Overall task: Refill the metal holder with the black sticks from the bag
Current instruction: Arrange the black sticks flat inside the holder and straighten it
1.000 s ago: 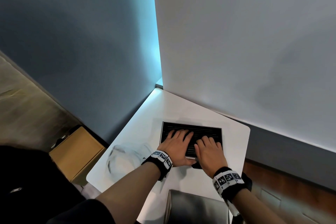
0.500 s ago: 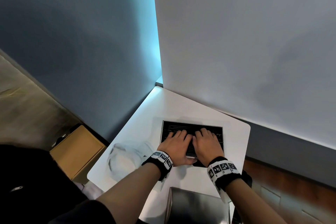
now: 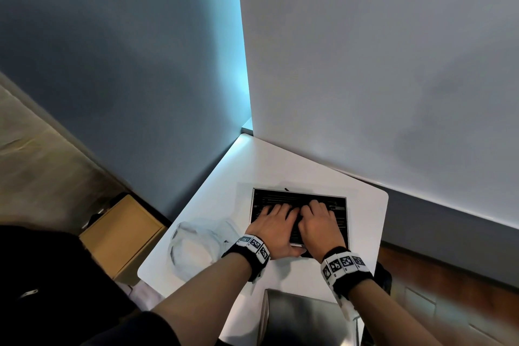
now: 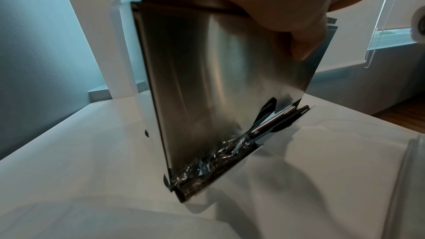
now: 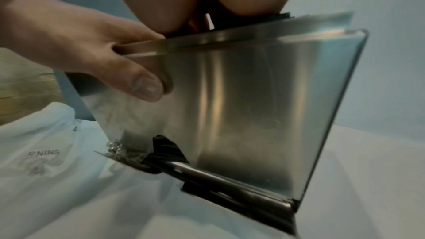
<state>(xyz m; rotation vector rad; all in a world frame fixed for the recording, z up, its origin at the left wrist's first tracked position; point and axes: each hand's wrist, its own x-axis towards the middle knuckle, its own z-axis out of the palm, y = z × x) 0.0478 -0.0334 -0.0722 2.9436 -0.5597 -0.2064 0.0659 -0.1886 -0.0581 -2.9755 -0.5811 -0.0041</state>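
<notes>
The metal holder (image 3: 347, 216) stands on the white table (image 3: 252, 160), its open top filled with black sticks (image 3: 280, 196). My left hand (image 3: 273, 222) and right hand (image 3: 317, 219) lie side by side, palms down, fingers flat on the sticks. The left thumb (image 5: 142, 83) rests against the holder's shiny front wall (image 5: 253, 97). Dark sticks (image 5: 165, 148) show in the cut-out at the holder's base, beside crumpled clear wrap (image 4: 207, 163). The clear plastic bag (image 3: 196, 244) lies slack to the holder's left.
A grey metal panel (image 3: 297, 317) lies at the table's near edge, under my forearms. Walls close in behind and to the left of the table. A cardboard box (image 3: 123, 233) sits on the floor at the left. Printed text shows on the bag (image 5: 41, 152).
My right hand has slid forward and left over the sticks until it lies close beside the left hand. The left hand and the holder have stayed put.
</notes>
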